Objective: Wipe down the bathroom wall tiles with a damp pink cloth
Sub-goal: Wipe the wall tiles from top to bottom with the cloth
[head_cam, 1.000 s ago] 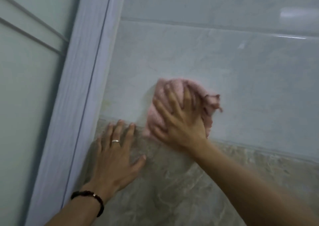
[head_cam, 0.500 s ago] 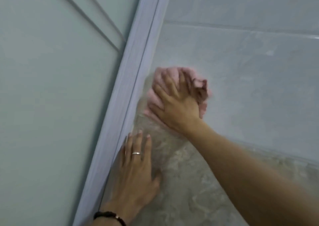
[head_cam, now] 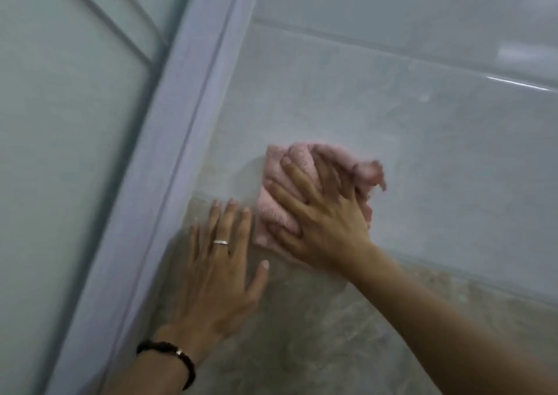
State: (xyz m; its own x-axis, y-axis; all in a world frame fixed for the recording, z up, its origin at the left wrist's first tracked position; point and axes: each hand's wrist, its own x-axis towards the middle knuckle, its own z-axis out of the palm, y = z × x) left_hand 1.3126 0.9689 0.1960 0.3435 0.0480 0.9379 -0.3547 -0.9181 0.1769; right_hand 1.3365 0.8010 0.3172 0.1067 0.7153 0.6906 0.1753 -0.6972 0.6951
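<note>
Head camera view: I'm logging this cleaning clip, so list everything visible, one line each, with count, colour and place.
pink cloth: one, pink, bunched against the wall at centre, under the right hand.
pale wall tiles: several, glossy grey-white, upper right.
marbled wall tiles: beige-brown, lower band of the wall; count unclear.
frame: one, pale lilac-white, diagonal, left of the tiles.
frosted panel: pale green-grey, far left.
ring: one, silver, on a left-hand finger.
bracelet: one, black, on the left wrist.
left hand: one, flat on the marbled tiles, fingers straight.
right hand: one, fingers spread, pressing the cloth.
</note>
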